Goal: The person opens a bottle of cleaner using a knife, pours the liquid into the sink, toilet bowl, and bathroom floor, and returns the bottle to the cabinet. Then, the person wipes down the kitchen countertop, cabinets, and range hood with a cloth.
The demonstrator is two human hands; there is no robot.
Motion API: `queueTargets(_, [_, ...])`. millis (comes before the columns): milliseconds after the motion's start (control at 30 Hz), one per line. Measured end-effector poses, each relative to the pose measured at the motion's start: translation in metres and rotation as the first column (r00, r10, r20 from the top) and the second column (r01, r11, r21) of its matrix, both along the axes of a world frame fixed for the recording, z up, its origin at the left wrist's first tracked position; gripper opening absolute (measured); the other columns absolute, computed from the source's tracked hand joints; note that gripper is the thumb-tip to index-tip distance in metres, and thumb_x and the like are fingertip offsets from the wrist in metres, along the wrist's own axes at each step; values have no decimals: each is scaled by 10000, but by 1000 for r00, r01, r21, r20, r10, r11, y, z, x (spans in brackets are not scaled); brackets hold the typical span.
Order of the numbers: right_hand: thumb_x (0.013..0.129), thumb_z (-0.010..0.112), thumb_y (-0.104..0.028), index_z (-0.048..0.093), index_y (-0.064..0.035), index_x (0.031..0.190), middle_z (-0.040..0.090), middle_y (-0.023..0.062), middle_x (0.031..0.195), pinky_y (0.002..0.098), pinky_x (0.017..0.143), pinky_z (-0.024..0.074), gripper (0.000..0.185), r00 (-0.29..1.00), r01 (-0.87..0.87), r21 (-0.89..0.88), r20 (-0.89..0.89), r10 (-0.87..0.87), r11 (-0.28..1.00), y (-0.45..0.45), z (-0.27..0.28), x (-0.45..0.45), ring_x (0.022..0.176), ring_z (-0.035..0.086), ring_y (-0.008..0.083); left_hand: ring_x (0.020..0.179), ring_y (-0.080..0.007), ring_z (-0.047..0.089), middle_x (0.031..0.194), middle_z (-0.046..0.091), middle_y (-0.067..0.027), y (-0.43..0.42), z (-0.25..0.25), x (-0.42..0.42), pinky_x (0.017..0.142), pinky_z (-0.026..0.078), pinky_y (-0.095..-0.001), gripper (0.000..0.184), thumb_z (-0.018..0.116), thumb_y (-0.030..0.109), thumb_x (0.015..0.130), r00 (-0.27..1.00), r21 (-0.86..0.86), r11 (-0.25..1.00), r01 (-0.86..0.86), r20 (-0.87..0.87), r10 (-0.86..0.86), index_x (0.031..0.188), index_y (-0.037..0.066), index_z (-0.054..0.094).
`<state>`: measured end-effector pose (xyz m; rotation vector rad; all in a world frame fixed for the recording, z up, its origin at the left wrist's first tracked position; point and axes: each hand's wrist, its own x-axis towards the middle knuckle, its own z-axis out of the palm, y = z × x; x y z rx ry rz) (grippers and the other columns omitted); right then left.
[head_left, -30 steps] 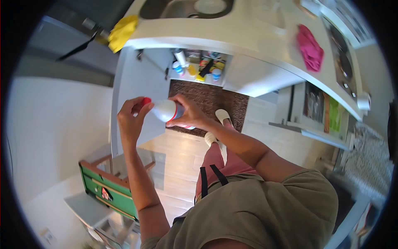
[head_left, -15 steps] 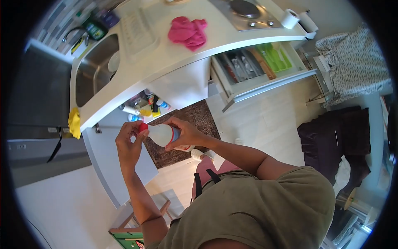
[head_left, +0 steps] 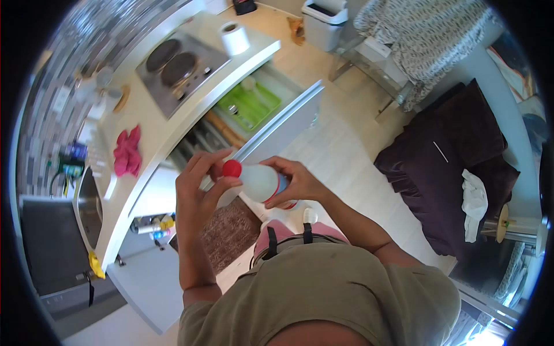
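Observation:
A white plastic bottle (head_left: 258, 183) with a red cap and a blue and red label is held in front of my body, tilted with its cap to the left. My right hand (head_left: 297, 183) is wrapped round the labelled body of the bottle. The thumb and fingers of my left hand (head_left: 199, 187) are at the red cap (head_left: 232, 168), closed about its sides. Just beyond the hands is a pulled-out drawer (head_left: 283, 130) with a green tray (head_left: 254, 104) in it.
A cupboard door (head_left: 147, 288) stands open at lower left, with bottles inside the cupboard. The counter holds a pink cloth (head_left: 127, 151), a hob (head_left: 179, 69) and a paper roll (head_left: 235, 38). A dark covered seat (head_left: 444, 167) is at right.
My view has swung to the right, so the drawer now lies just beyond my hands. Both hands have kept the bottle and its cap between them.

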<state>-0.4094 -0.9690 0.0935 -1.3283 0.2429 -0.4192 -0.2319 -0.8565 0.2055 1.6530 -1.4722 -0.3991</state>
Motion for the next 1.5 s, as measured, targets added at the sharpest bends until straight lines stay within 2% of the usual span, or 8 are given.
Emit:
queueTargets(300, [529, 885, -84, 563, -45, 1180, 613, 37, 1086, 308, 929, 433, 727, 935, 329, -132, -90, -342, 935, -229, -2, -119, 1014, 564, 147, 749, -163, 566, 875, 602, -86, -274, -11, -84, 703, 451, -272, 362, 713, 57, 743, 936, 6, 937, 350, 22, -351, 1100, 39, 658])
queueTargets(367, [531, 887, -85, 556, -46, 1178, 608, 39, 1069, 310, 923, 434, 728, 903, 390, -122, -143, -405, 913, -279, -6, -135, 1008, 563, 144, 772, -173, 588, 887, 606, -94, -337, -27, -96, 700, 460, -279, 338, 704, 45, 754, 883, -102, 890, 444, -119, -454, 1088, 41, 660])
queueTargets(667, [572, 857, -57, 476, 2, 1272, 588, 70, 1132, 323, 918, 451, 799, 814, 536, -134, -182, -552, 834, -504, 12, -170, 1025, 567, 146, 802, -243, 608, 881, 594, -110, -599, -36, -139, 707, 483, -324, 243, 643, -4, 770, 860, -301, 826, 477, -37, -510, 1012, 25, 638])
queueTargets(1033, [588, 853, -80, 566, -38, 1165, 638, 19, 993, 295, 850, 467, 646, 954, 131, -239, -234, -189, 962, -791, 4, -58, 912, 589, 110, 798, -255, 570, 930, 549, -99, -811, -44, -61, 703, 473, -331, 168, 629, 47, 808, 990, -283, 953, 108, -52, -128, 974, 23, 634])
queueTargets(1100, [579, 863, -97, 563, -46, 1185, 642, 29, 1009, 299, 841, 474, 679, 969, 86, -305, -197, -151, 948, -832, 2, -14, 913, 593, 116, 766, -228, 569, 887, 551, -94, -838, -45, -30, 667, 476, -312, 184, 684, 121, 792, 992, -215, 970, -117, 29, 126, 930, 10, 635])
queueTargets(1267, [568, 876, -138, 561, -49, 1201, 647, 48, 1013, 301, 847, 478, 712, 986, -47, -367, -167, -16, 929, -913, -10, 105, 931, 601, 131, 730, -191, 581, 857, 573, -98, -893, -40, 61, 622, 486, -306, 448, 764, 373, 738, 890, -15, 915, -404, 222, 397, 827, -35, 603])
queueTargets(1433, [557, 878, -175, 570, -44, 1189, 650, 62, 1033, 313, 876, 475, 715, 977, -190, -349, -156, 143, 918, -997, -22, 237, 966, 609, 150, 781, -191, 602, 948, 585, -86, -965, -35, 182, 656, 500, -302, 342, 749, 287, 768, 886, -162, 897, -412, 159, 436, 921, 7, 625])
queueTargets(1500, [557, 877, -176, 570, -42, 1187, 650, 61, 1033, 314, 878, 473, 713, 970, -227, -313, -155, 186, 922, -1026, -16, 292, 965, 608, 150, 797, -191, 604, 942, 589, -73, -991, -34, 233, 676, 505, -297, 290, 737, 227, 780, 941, -110, 956, -272, 178, 288, 983, 49, 634])
